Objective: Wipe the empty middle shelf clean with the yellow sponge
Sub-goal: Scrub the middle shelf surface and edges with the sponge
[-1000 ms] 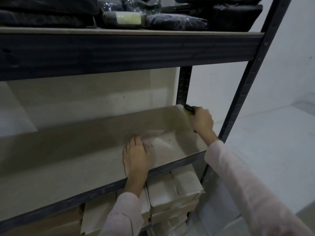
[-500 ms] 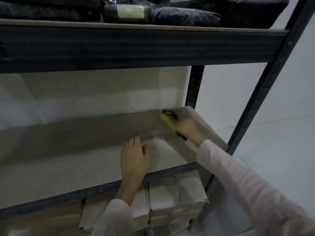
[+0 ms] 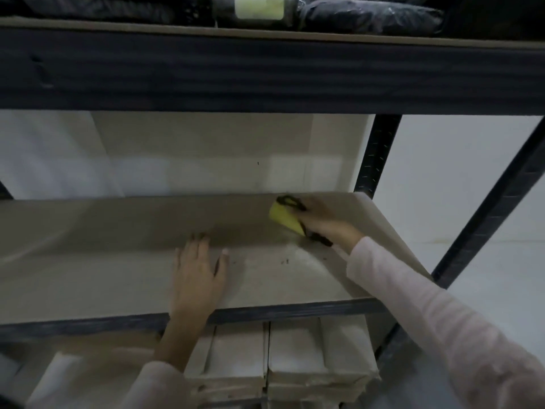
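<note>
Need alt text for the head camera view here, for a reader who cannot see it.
The right hand presses a yellow sponge onto the back right of the bare middle shelf, while the left hand rests flat near its front edge. Dark specks lie between them.

My right hand [image 3: 320, 222] hides most of the yellow sponge [image 3: 284, 220]. The top edge cuts off the dark bags [image 3: 368, 13] above, and the boxes [image 3: 295, 370] below are blurred.

hands: 2, left hand [image 3: 197, 276], right hand [image 3: 323, 221] | yellow sponge [image 3: 284, 219]: 1 | middle shelf [image 3: 103, 261]: 1 | pale boxes [image 3: 295, 358] below: at least 2 | dark wrapped packages [image 3: 368, 13] above: several, count unclear
</note>
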